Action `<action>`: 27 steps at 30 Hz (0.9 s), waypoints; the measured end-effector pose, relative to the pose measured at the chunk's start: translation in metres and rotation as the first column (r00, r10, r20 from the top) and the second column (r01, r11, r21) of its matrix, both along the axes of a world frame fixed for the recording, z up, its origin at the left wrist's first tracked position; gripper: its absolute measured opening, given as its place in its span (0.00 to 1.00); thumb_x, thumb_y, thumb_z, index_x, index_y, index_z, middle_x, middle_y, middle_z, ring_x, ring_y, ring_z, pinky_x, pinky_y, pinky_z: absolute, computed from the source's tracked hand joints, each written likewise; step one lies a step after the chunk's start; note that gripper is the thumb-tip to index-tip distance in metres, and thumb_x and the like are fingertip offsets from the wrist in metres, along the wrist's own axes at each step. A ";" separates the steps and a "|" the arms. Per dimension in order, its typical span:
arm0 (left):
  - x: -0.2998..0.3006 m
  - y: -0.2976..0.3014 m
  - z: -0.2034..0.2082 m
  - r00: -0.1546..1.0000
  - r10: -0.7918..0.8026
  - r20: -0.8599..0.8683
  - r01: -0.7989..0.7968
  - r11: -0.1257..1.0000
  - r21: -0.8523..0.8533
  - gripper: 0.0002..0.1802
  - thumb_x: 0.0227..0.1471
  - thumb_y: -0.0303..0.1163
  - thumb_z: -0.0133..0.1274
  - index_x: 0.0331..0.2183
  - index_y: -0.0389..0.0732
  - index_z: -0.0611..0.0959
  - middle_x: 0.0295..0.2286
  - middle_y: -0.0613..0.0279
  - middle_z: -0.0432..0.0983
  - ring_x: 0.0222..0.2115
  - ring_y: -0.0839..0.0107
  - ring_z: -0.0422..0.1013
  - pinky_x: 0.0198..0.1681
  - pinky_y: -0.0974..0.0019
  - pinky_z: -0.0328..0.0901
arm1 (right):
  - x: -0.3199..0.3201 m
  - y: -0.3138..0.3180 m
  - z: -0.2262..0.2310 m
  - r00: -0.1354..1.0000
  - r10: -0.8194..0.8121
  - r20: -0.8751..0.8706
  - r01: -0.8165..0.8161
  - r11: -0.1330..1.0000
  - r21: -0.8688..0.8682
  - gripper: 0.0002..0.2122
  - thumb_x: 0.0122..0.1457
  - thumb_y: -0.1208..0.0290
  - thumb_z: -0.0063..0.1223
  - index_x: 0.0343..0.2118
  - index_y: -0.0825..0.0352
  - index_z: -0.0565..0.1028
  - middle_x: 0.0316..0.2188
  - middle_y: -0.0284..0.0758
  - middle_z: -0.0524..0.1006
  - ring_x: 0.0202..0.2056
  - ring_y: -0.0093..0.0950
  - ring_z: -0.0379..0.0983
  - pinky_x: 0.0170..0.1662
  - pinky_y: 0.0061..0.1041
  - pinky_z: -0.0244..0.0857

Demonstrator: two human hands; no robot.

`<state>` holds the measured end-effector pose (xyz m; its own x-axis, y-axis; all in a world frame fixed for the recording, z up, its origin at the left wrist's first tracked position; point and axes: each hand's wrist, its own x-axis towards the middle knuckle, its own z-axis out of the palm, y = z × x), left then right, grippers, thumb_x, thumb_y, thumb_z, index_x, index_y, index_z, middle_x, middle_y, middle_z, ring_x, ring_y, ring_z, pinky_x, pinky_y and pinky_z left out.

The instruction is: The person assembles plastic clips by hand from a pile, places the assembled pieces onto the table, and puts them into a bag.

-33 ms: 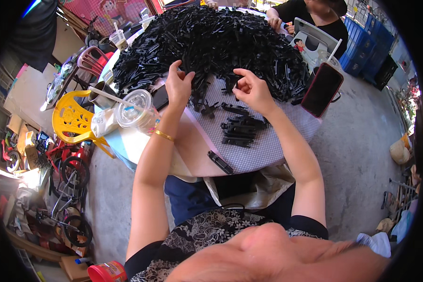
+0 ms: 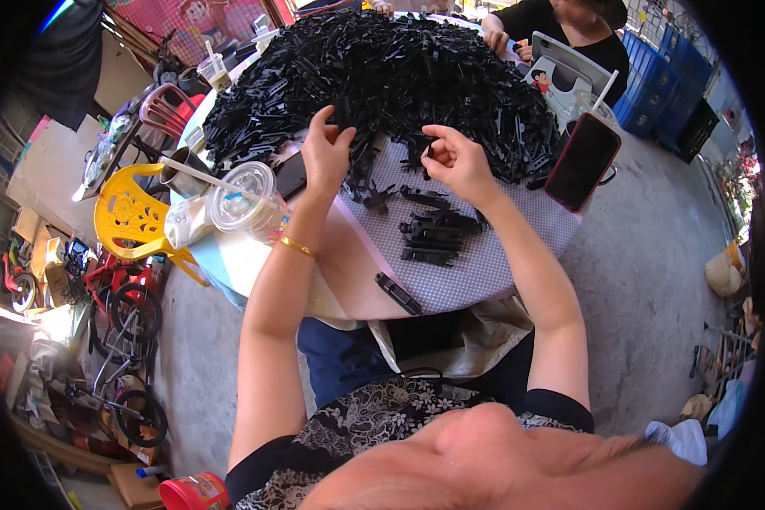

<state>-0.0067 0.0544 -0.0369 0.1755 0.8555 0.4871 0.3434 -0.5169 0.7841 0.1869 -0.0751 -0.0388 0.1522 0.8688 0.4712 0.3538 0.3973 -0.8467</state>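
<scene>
My left hand [image 2: 325, 157] is raised at the near edge of a big heap of black plastic parts [image 2: 382, 68]. Its thumb and forefinger hold a black plastic part [image 2: 342, 114], hard to make out against the heap. To the right, my right hand [image 2: 459, 164] is closed in a pinch, with a small dark plastic piece at its fingertips, partly hidden by them. Between my forearms, a small group of black parts [image 2: 438, 231] lies on the dotted tablecloth [image 2: 484, 246]. One more black part [image 2: 398, 293] rests at the table's near edge.
Left of my forearm stand a lidded plastic cup [image 2: 246, 197] and a metal mug [image 2: 185, 174]. A phone [image 2: 583, 161] leans at the right edge, near a tablet on a stand [image 2: 561, 68]. Another person's hand [image 2: 495, 38] is across the table. A yellow chair [image 2: 132, 212] stands at left.
My left fingertips have shifted slightly, and the dark part by them shows a little more clearly. My right hand has barely moved.
</scene>
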 end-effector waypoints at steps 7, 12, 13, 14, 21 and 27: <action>0.021 -0.045 0.017 0.705 -0.320 0.633 0.674 0.581 -0.457 0.18 0.53 0.27 0.43 0.45 0.28 0.70 0.30 0.53 0.75 0.26 0.70 0.73 0.28 0.72 0.70 | 0.002 -0.002 0.006 0.933 0.151 -0.327 -0.137 0.988 0.064 0.11 0.49 0.83 0.53 0.38 0.72 0.72 0.31 0.36 0.76 0.31 0.20 0.74 0.38 0.16 0.68; 0.022 -0.056 0.019 0.687 -0.408 0.601 0.720 0.497 -0.485 0.17 0.55 0.28 0.42 0.45 0.28 0.71 0.31 0.53 0.74 0.28 0.69 0.73 0.29 0.73 0.69 | 0.000 -0.003 0.005 0.965 0.092 -0.244 -0.087 0.996 0.032 0.08 0.49 0.82 0.55 0.34 0.72 0.75 0.31 0.35 0.77 0.32 0.20 0.74 0.38 0.16 0.68; 0.021 -0.057 0.020 0.702 -0.440 0.560 0.708 0.510 -0.488 0.17 0.55 0.29 0.42 0.44 0.28 0.71 0.30 0.53 0.74 0.27 0.69 0.73 0.29 0.73 0.69 | -0.001 -0.002 0.004 0.977 0.071 -0.202 -0.060 0.996 0.060 0.08 0.49 0.82 0.55 0.33 0.72 0.75 0.30 0.34 0.76 0.31 0.20 0.74 0.37 0.16 0.69; 0.022 -0.057 0.021 0.716 -0.470 0.516 0.697 0.524 -0.489 0.17 0.56 0.29 0.42 0.44 0.28 0.71 0.29 0.54 0.74 0.27 0.68 0.73 0.28 0.72 0.69 | -0.002 -0.002 0.003 0.986 0.047 -0.161 -0.033 0.996 0.089 0.07 0.49 0.82 0.55 0.33 0.72 0.75 0.30 0.34 0.76 0.31 0.20 0.74 0.37 0.16 0.69; 0.025 -0.069 0.023 0.858 -0.499 0.126 0.513 0.810 -0.284 0.17 0.45 0.26 0.57 0.38 0.29 0.76 0.22 0.61 0.75 0.20 0.80 0.70 0.23 0.76 0.66 | -0.002 -0.003 0.002 0.999 0.007 -0.042 -0.001 0.991 0.137 0.09 0.47 0.80 0.57 0.34 0.72 0.75 0.31 0.35 0.76 0.33 0.21 0.74 0.34 0.16 0.69; 0.025 -0.069 0.016 0.893 -0.415 -0.177 0.428 0.903 0.041 0.14 0.46 0.24 0.54 0.38 0.33 0.77 0.21 0.59 0.75 0.18 0.79 0.70 0.22 0.74 0.66 | 0.004 -0.003 0.005 0.960 -0.047 0.275 -0.001 0.985 0.173 0.18 0.44 0.70 0.61 0.40 0.69 0.73 0.38 0.40 0.74 0.36 0.32 0.72 0.36 0.25 0.67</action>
